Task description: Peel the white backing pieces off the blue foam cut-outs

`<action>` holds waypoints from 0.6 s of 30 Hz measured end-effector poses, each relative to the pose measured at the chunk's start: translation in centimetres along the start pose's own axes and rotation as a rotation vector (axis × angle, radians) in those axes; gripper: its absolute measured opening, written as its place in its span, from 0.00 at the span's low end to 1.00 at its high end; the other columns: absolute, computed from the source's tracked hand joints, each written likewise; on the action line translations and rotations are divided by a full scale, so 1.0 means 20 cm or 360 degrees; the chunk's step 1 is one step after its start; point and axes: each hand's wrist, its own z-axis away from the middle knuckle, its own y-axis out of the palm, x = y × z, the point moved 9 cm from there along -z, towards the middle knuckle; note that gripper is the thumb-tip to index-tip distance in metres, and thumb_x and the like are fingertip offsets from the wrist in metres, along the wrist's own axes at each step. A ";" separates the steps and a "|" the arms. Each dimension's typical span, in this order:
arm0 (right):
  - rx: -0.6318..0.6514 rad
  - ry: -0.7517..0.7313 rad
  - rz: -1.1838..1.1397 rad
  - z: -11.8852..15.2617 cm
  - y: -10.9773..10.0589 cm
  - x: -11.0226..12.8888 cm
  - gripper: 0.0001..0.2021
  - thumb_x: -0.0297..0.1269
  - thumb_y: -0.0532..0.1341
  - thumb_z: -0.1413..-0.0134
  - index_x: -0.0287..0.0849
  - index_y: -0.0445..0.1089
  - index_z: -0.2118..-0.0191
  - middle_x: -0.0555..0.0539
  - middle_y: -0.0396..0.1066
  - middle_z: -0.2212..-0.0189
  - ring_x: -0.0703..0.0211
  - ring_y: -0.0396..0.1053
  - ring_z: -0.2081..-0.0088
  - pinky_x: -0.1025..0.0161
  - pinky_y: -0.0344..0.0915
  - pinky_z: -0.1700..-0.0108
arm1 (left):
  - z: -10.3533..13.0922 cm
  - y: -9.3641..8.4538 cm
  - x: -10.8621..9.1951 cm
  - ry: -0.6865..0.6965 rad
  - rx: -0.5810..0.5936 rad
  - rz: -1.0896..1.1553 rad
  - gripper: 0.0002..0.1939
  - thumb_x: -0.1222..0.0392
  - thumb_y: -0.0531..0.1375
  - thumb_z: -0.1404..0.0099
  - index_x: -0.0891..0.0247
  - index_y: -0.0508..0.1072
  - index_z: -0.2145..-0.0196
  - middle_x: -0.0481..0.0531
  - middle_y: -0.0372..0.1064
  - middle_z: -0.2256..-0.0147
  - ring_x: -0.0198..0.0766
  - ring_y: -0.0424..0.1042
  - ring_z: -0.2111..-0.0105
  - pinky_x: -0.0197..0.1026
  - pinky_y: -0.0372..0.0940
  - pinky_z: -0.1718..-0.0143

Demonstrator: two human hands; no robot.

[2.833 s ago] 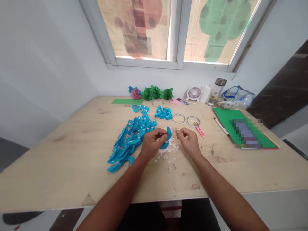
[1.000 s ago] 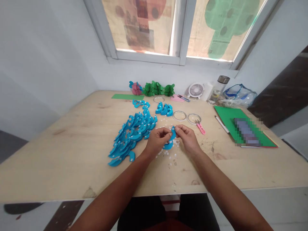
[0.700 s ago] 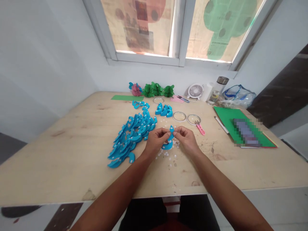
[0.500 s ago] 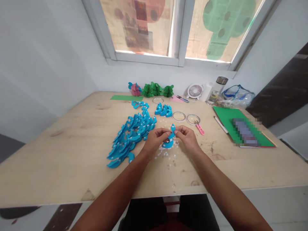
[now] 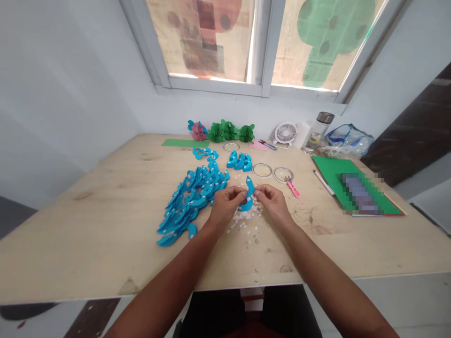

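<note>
Over a pale tabletop (image 5: 116, 225), the left hand (image 5: 225, 204) pinches a curved blue piece (image 5: 250, 190) — long axis running front to back, tip toward the window (image 5: 266, 47). The right hand (image 5: 275, 199), fingers bunched, is at its right edge — whether gripping, unclear.

Both my arms bare, reaching forward and angling inward from below. My left hand (image 5: 226, 203) and right hand (image 5: 273, 199) nearly meet at centre, just apart. On each, thumb and index pinched, other fingers curled. My dark-clad legs (image 5: 220, 313) below, knees apart.
</note>
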 end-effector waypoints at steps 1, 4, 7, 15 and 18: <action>-0.0026 -0.0027 0.0024 0.00 -0.01 0.01 0.09 0.42 0.61 0.56 0.41 0.69 0.70 0.49 0.70 0.74 0.60 0.66 0.72 0.65 0.60 0.71 | 0.00 0.00 0.00 0.0005 -0.0005 -0.0007 0.05 0.61 0.61 0.51 0.66 0.73 0.80 0.46 0.67 0.82 0.31 0.64 0.80 0.34 0.61 0.75; -0.0030 -0.0091 0.0088 0.00 -0.01 0.02 0.08 0.40 0.60 0.55 0.41 0.69 0.70 0.48 0.71 0.73 0.60 0.66 0.71 0.65 0.61 0.71 | 0.00 0.00 0.00 0.0028 -0.0020 -0.0020 0.05 0.62 0.61 0.51 0.65 0.73 0.81 0.45 0.66 0.82 0.31 0.64 0.80 0.34 0.61 0.75; 0.0048 -0.0120 0.0142 0.01 0.02 0.03 0.08 0.39 0.59 0.54 0.40 0.69 0.69 0.49 0.69 0.74 0.62 0.64 0.73 0.65 0.60 0.70 | 0.00 -0.01 0.00 0.0047 -0.0053 0.0001 0.05 0.61 0.61 0.50 0.65 0.73 0.80 0.46 0.67 0.81 0.31 0.64 0.79 0.34 0.61 0.74; 0.0126 -0.0058 0.0184 0.02 0.05 -0.01 0.06 0.37 0.60 0.56 0.40 0.68 0.74 0.54 0.61 0.81 0.66 0.56 0.79 0.68 0.53 0.76 | 0.00 -0.01 0.01 0.0053 -0.0065 0.0041 0.05 0.61 0.61 0.50 0.65 0.73 0.79 0.45 0.66 0.81 0.30 0.64 0.79 0.34 0.61 0.73; 0.0129 -0.0063 0.0196 0.01 0.05 -0.02 0.06 0.37 0.60 0.56 0.40 0.67 0.74 0.54 0.60 0.82 0.67 0.56 0.79 0.68 0.53 0.76 | 0.00 -0.01 0.02 0.0012 -0.0049 0.0075 0.05 0.61 0.62 0.50 0.66 0.74 0.79 0.46 0.67 0.80 0.30 0.64 0.78 0.34 0.61 0.72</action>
